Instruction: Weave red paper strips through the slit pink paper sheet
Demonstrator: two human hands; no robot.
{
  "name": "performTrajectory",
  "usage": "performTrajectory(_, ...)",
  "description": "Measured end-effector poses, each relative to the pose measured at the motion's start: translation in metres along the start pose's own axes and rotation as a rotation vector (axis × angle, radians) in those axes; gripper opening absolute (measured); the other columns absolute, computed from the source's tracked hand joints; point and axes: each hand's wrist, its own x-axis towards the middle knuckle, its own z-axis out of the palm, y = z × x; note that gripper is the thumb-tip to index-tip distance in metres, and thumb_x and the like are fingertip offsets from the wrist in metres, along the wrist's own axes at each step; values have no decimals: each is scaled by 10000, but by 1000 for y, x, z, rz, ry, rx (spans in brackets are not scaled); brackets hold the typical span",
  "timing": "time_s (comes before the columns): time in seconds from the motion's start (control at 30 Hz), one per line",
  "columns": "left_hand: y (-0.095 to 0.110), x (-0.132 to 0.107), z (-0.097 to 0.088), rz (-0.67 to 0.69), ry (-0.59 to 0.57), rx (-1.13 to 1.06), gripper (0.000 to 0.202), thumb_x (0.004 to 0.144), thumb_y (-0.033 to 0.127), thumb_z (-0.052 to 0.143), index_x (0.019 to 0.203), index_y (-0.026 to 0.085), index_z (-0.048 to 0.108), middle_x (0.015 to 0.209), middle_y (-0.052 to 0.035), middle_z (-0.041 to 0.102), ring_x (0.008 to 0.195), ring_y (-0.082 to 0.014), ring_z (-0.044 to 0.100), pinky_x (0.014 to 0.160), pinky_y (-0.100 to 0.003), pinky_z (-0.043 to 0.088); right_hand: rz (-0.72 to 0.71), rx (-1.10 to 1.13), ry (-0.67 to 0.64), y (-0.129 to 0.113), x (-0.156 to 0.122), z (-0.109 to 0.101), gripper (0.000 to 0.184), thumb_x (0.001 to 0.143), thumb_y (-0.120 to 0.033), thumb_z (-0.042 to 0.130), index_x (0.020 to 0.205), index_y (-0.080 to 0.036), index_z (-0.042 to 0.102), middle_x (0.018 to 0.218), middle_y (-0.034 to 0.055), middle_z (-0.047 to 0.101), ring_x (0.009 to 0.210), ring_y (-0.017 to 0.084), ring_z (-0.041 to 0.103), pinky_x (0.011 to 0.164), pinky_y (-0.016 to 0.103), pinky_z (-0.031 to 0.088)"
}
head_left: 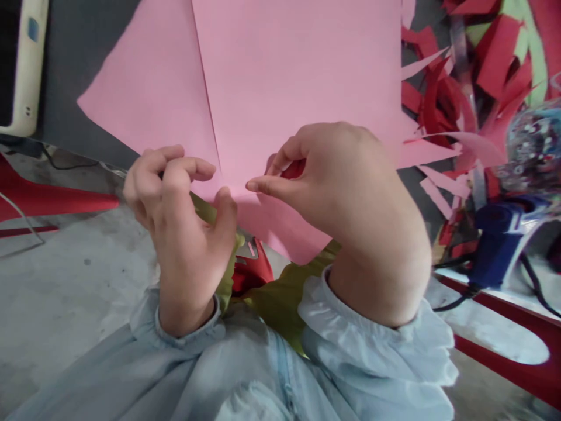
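A large sheet of pink paper [302, 76] lies over the dark tabletop, its near end hanging past the edge towards me. Another pink layer [153, 88] spreads out on the left, along a long crease or edge. My right hand [346, 169] bends over the paper's near part, thumb and fingertips pinched at it; the exact grip is partly hidden. At the left of this spot, my left hand [184, 216] has curved fingers, with a gap between index finger and thumb. Its thumb tip is at the paper's near edge.
Red, pink and green paper scraps [456, 88] pile up on the right. Beside them are a clear container [534, 140] of small bits and a blue clamp-like device [497, 242] with a black cable. A white-framed device [28, 70] sits far left. Red chair parts [52, 196] show below.
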Motion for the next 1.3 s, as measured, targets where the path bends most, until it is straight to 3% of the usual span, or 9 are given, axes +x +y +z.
performTrajectory(0.13, 0, -2, 1, -35, -14, 29, 250, 811, 280, 650, 1047, 241, 579, 1292, -151, 485, 1350, -349, 401, 1126, -572, 382, 0, -14, -11, -4, 1, 5, 206, 815, -396, 642, 665, -255, 640, 836, 67, 731, 801, 265, 648, 721, 403, 460)
performTrajectory(0.2, 2, -2, -1, -52, 44, 25, 217, 847, 311, 639, 1045, 265, 566, 1292, -134, 488, 1361, -345, 389, 1146, -589, 361, 12, -6, -7, -6, 1, 6, 207, 809, -391, 652, 650, -260, 636, 839, 66, 734, 804, 265, 652, 729, 405, 468)
performTrajectory(0.43, 3, -1, -5, -96, -16, -9, 253, 806, 300, 715, 1008, 298, 563, 1334, -86, 447, 1434, -352, 298, 1228, -605, 247, 45, 63, -23, 0, -6, -2, 192, 810, -354, 697, 666, -234, 655, 782, 51, 725, 770, 247, 657, 691, 379, 435)
performTrajectory(0.7, 0, -4, -5, -23, -41, 38, 134, 797, 199, 713, 876, 294, 660, 1306, -53, 514, 1432, -335, 313, 1243, -556, 248, 133, 125, -10, 8, -12, -11, 254, 775, -310, 725, 572, -228, 597, 683, 45, 691, 611, 202, 582, 594, 363, 384)
performTrajectory(0.9, 0, -4, -6, 22, -29, 83, 101, 828, 230, 714, 849, 321, 750, 1269, -52, 565, 1401, -336, 356, 1220, -561, 284, 146, 104, -15, 6, -10, -11, 252, 770, -321, 728, 569, -227, 609, 639, 39, 666, 586, 195, 555, 588, 360, 376)
performTrajectory(1.13, -5, -5, -2, 105, 43, 117, 90, 839, 243, 718, 857, 316, 767, 1247, -64, 604, 1359, -366, 404, 1140, -598, 327, 167, 31, -36, 6, -8, -11, 238, 779, -386, 721, 625, -221, 644, 701, 50, 692, 649, 207, 600, 626, 358, 385)
performTrajectory(1.3, -2, -6, -11, 186, 41, 190, 51, 824, 279, 747, 860, 303, 773, 1275, -47, 620, 1394, -410, 369, 1113, -669, 264, 150, 2, -51, 4, -6, -12, 240, 788, -361, 707, 609, -223, 626, 671, 41, 677, 645, 211, 599, 628, 360, 382)
